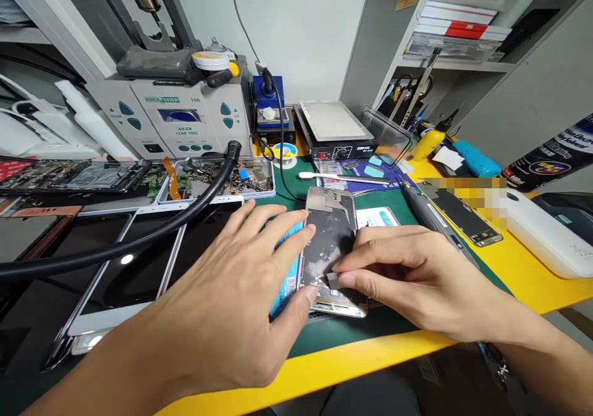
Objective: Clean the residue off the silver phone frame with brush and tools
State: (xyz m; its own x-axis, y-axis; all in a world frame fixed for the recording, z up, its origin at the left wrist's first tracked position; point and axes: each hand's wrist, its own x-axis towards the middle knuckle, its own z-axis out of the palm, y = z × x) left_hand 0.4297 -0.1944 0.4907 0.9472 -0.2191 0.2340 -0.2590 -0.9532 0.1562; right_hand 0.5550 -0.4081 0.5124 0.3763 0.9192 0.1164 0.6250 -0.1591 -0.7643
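Observation:
A dark phone frame [327, 237] with whitish residue on its surface lies near the middle of the green mat, partly over a blue packet [286, 283]. My left hand [236, 280] is spread with its fingers apart, its fingertips and thumb resting at the frame's left edge. Between the thumb and index finger of my right hand [398, 274] is a small flat grey piece [332, 280], held low over the lower part of the frame. The other fingers of my right hand are curled.
Phone screens [130, 268] lie at the left, crossed by a thick black hose [185, 212]. Behind are a parts tray [259, 181], a grey hot-air station [176, 116] and a heating plate [331, 120]. A screwdriver-like tool [430, 212] lies at the right.

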